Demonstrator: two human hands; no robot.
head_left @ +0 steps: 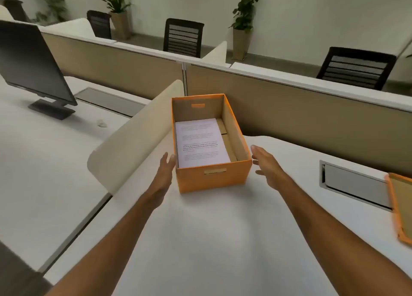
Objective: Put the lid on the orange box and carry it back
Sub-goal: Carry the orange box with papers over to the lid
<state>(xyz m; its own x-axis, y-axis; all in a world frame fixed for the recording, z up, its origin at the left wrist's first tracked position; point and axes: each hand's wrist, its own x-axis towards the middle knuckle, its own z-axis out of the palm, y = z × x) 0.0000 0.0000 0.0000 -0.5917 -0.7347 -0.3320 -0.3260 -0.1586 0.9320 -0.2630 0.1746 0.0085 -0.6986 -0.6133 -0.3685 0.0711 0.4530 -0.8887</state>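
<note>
Head camera, looking down along your two bare forearms: an orange box (211, 155) stands open on a white desk (200, 240), pushed up near a tan partition (289, 108) and beside a cream divider (133, 139). Inside it lies a stack of printed paper (200, 142), flat against the left wall, with bare cardboard showing to the right of it.

Your left hand (165, 173) is beside the box's near left corner, fingers straight and spread, touching or nearly touching the wall; which of the two is hard to tell. Your right hand (266, 164) hovers just off the near right corner, fingers also loose and spread. Neither hand holds anything.

The lid (401, 208) lies apart at the far right edge of the view, partly cut off, on the same desk.

Judging by the look of it, the box is stiff cardboard with thin walls that could bow if squeezed. The paper likely gives it some weight, sitting off-centre toward the left. A slot handle (215, 171) shows in the near wall and another in the far wall; those, or the bottom edges, seem the safest places to hold. The lid should be light and rigid.
</note>
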